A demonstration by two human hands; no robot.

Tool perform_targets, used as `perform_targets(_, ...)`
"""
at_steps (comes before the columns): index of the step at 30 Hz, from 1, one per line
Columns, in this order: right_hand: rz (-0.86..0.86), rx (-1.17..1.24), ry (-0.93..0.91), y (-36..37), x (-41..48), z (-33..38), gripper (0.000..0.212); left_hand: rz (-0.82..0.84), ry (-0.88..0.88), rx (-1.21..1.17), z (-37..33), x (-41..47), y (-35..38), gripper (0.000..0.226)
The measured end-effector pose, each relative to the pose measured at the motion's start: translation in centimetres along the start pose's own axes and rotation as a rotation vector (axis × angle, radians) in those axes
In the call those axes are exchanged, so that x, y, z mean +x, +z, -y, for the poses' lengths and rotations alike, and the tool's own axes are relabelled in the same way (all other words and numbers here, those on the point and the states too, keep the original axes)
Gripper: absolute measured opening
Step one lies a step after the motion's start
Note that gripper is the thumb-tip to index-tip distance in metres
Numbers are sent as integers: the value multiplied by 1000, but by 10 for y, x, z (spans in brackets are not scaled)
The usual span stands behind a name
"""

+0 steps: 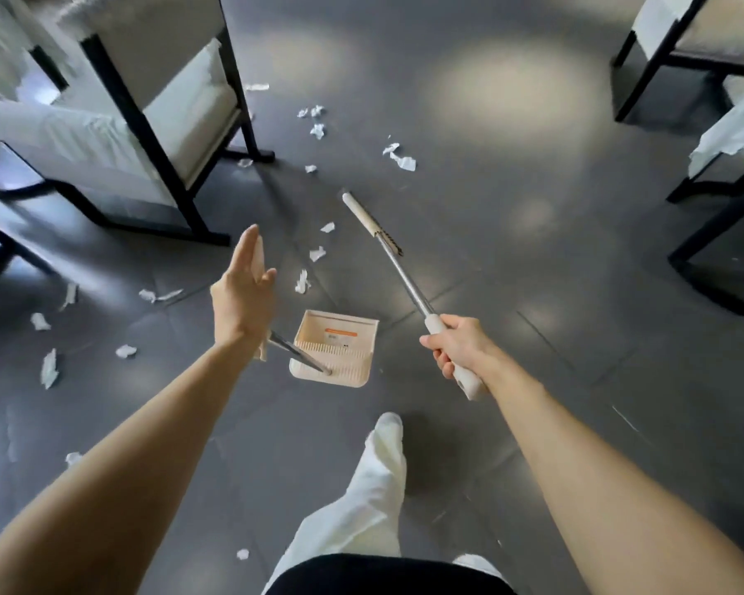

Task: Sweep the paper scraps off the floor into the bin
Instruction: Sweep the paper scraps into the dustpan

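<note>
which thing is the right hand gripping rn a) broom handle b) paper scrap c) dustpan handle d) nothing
a: the right hand is curled round the cream grip of the broom handle, while the dustpan sits on the floor by the open left hand.

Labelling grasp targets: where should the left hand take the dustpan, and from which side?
Take the dustpan by the cream grip topping its long handle, not the pan. The metal rod rises from the pan's near edge toward the open left hand, so wrap it from the left. The right hand holds the broom.
</note>
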State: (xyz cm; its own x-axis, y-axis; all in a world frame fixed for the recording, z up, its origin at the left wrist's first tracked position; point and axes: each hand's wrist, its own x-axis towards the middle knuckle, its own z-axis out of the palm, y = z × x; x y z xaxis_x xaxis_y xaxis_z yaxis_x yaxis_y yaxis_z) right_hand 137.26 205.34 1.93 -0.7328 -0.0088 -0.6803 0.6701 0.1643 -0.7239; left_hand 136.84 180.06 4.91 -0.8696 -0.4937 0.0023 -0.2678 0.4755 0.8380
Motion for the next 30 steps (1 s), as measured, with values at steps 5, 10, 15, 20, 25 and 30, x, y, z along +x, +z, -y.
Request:
perform_targets(5, -1, 17, 21, -46, 138, 138, 22, -7, 4, 22, -74, 157, 92, 60)
perform_targets(10, 9, 25, 18, -104, 273, 263, 26, -44, 20, 80, -144, 306, 187, 59)
perform_targets(15, 33, -61, -27, -155, 442, 393, 23, -133, -12, 77, -188, 465, 294, 61)
perform_targets(20, 106, -126, -32, -198, 569, 536, 27, -193, -85, 37, -253, 607, 373, 61)
perform_targets(25, 178, -196, -40, -200, 696, 659, 17, -277, -105, 4, -298, 741, 430, 62)
perform_targets(30, 242, -268, -58, -191, 841, 779, 17, -327, -134, -75, -318, 900, 498, 62)
